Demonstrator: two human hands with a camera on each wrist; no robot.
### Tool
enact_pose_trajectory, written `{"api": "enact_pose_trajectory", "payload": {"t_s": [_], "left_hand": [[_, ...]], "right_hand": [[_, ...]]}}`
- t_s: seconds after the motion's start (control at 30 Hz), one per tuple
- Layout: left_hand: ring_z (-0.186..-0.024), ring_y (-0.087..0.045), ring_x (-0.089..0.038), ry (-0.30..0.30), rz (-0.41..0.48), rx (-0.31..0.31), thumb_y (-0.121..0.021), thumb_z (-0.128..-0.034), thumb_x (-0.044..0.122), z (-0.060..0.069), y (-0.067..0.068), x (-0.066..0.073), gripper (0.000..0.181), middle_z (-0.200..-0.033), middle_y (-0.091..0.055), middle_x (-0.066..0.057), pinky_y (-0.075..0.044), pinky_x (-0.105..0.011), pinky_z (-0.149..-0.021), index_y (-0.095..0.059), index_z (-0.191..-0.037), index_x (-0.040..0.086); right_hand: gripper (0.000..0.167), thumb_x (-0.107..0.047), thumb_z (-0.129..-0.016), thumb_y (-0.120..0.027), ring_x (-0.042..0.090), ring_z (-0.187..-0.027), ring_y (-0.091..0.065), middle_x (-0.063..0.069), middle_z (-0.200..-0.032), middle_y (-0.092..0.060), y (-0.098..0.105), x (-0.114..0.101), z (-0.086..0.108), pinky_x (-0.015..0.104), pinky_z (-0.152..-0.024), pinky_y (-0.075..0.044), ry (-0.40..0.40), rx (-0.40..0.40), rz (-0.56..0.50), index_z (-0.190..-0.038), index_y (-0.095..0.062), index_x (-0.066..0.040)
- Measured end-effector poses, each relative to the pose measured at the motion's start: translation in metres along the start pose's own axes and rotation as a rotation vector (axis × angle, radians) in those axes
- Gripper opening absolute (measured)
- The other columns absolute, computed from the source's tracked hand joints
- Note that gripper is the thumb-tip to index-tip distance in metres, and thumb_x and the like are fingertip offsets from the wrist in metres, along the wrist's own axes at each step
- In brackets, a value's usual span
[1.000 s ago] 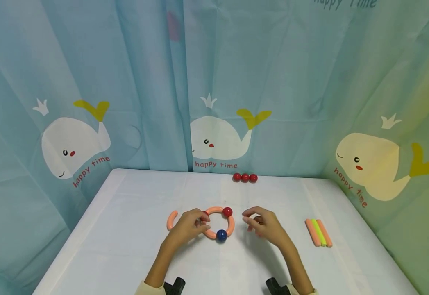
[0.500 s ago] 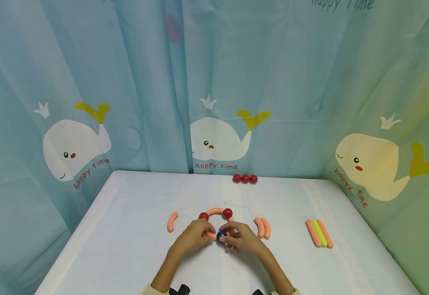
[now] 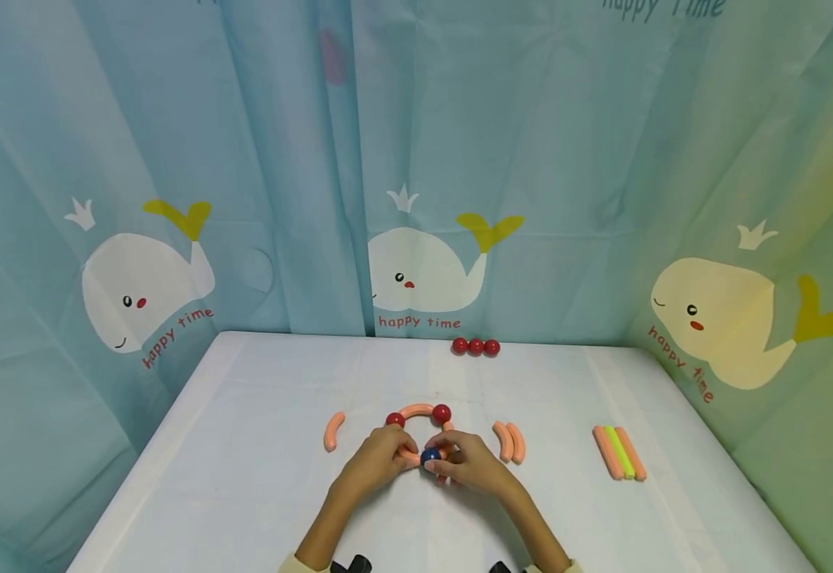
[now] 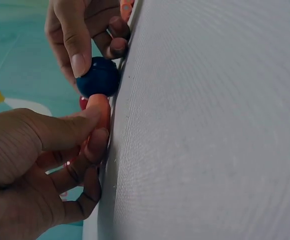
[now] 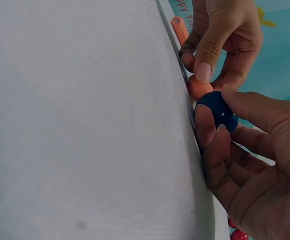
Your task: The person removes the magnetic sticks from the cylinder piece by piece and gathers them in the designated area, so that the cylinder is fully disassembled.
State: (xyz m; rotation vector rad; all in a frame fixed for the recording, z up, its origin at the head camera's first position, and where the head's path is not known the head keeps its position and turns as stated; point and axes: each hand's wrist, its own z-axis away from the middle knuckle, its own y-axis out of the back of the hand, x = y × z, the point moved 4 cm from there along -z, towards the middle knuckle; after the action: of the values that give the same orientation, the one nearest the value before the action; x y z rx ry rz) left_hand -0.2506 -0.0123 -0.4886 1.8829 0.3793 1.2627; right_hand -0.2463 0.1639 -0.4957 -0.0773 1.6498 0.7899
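On the table, curved orange rods and balls form a ring. Its top orange rod (image 3: 417, 410) lies between two red balls, the left one (image 3: 395, 420) and the right one (image 3: 441, 414). My left hand (image 3: 379, 460) pinches the ring's lower-left orange rod (image 4: 103, 107) between thumb and fingers. At the near side of the ring, my right hand (image 3: 476, 465) holds the blue ball (image 5: 217, 111) with thumb and fingertips. The rod's end meets the blue ball in both wrist views. My fingers partly hide the lower sides of the ring.
Left of the ring lies a loose curved orange rod (image 3: 333, 431); to its right lie two more curved rods (image 3: 508, 442). Farther right are straight orange and yellow-green sticks (image 3: 620, 453). Three red balls (image 3: 476, 347) line the white table's (image 3: 280, 374) back edge, before a whale-print curtain (image 3: 566, 159).
My right hand has moved left from over the two loose curved rods to the blue ball. My left hand has shifted down and right onto the ring's lower-left rod. Both have since stayed nearly still.
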Motion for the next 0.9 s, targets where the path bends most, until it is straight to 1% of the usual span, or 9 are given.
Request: {"api": "enact_pose_trajectory", "payload": {"t_s": [0.13,0.3,0.5,0.6,0.7,0.77,0.83,0.9], "left_hand": [[-0.077,-0.049,-0.005,0.005,-0.027,0.000,-0.074,-0.0837,0.006,-0.001,0.000,0.001,0.010,-0.087,-0.060,0.006,-0.045,-0.021,-0.070,-0.073,-0.092,0.011],[-0.074,-0.046,-0.005,0.014,-0.062,-0.008,-0.075,-0.0840,0.013,-0.003,0.000,0.002,0.007,-0.083,-0.055,0.007,-0.043,-0.020,-0.067,-0.074,-0.090,0.012],[-0.076,-0.051,-0.005,0.001,-0.105,-0.031,-0.077,-0.0814,0.019,-0.002,0.006,0.001,0.009,-0.085,-0.062,0.007,-0.047,-0.021,-0.068,-0.075,-0.087,0.013],[-0.077,-0.055,-0.004,-0.014,-0.095,-0.045,-0.076,-0.0828,0.019,-0.001,0.009,-0.001,0.010,-0.086,-0.066,0.006,-0.049,-0.021,-0.070,-0.075,-0.089,0.012],[-0.075,-0.055,-0.002,-0.012,-0.071,-0.062,-0.074,-0.0858,0.020,0.000,0.011,-0.003,0.009,-0.085,-0.067,0.006,-0.048,-0.020,-0.068,-0.075,-0.090,0.012],[-0.076,-0.054,-0.002,-0.015,-0.060,-0.067,-0.074,-0.0865,0.021,0.000,0.011,-0.003,0.009,-0.086,-0.066,0.008,-0.047,-0.019,-0.068,-0.074,-0.087,0.012],[-0.078,-0.054,-0.003,-0.018,-0.055,-0.060,-0.074,-0.0863,0.022,0.001,0.011,-0.003,0.010,-0.088,-0.064,0.008,-0.047,-0.021,-0.070,-0.074,-0.086,0.012],[-0.083,-0.054,-0.004,-0.017,-0.064,-0.040,-0.074,-0.0862,0.022,0.002,0.011,-0.002,0.010,-0.093,-0.061,0.007,-0.047,-0.023,-0.072,-0.075,-0.087,0.012]], "right_hand": [[0.029,-0.014,-0.092,-0.068,0.018,-0.064,-0.069,0.015,-0.088,-0.064,0.001,-0.001,-0.001,0.022,-0.051,-0.052,0.013,0.000,0.000,-0.113,-0.061,0.004],[0.030,-0.015,-0.091,-0.069,0.016,-0.065,-0.070,0.014,-0.089,-0.064,0.002,-0.001,-0.001,0.020,-0.053,-0.052,0.023,0.005,0.014,-0.113,-0.062,0.004],[0.032,-0.017,-0.092,-0.068,0.012,-0.066,-0.069,0.010,-0.089,-0.064,0.004,-0.001,0.001,0.019,-0.054,-0.052,-0.001,0.016,0.034,-0.114,-0.061,0.004],[0.033,-0.018,-0.092,-0.068,0.011,-0.066,-0.068,0.010,-0.090,-0.064,0.004,-0.001,0.001,0.020,-0.054,-0.052,-0.001,0.017,0.036,-0.115,-0.061,0.005],[0.034,-0.019,-0.092,-0.068,0.010,-0.066,-0.066,0.010,-0.091,-0.064,0.003,-0.002,0.000,0.019,-0.054,-0.051,0.002,0.016,0.039,-0.115,-0.061,0.005],[0.035,-0.019,-0.092,-0.069,0.010,-0.066,-0.066,0.011,-0.092,-0.064,0.003,-0.003,0.000,0.019,-0.054,-0.051,0.002,0.014,0.043,-0.116,-0.061,0.005],[0.035,-0.019,-0.092,-0.068,0.012,-0.065,-0.067,0.013,-0.092,-0.065,0.003,-0.004,0.001,0.019,-0.054,-0.050,0.000,0.017,0.041,-0.116,-0.061,0.005],[0.033,-0.018,-0.093,-0.067,0.013,-0.064,-0.067,0.014,-0.092,-0.066,0.005,-0.005,0.002,0.020,-0.053,-0.050,0.009,0.050,0.039,-0.115,-0.062,0.005]]}}
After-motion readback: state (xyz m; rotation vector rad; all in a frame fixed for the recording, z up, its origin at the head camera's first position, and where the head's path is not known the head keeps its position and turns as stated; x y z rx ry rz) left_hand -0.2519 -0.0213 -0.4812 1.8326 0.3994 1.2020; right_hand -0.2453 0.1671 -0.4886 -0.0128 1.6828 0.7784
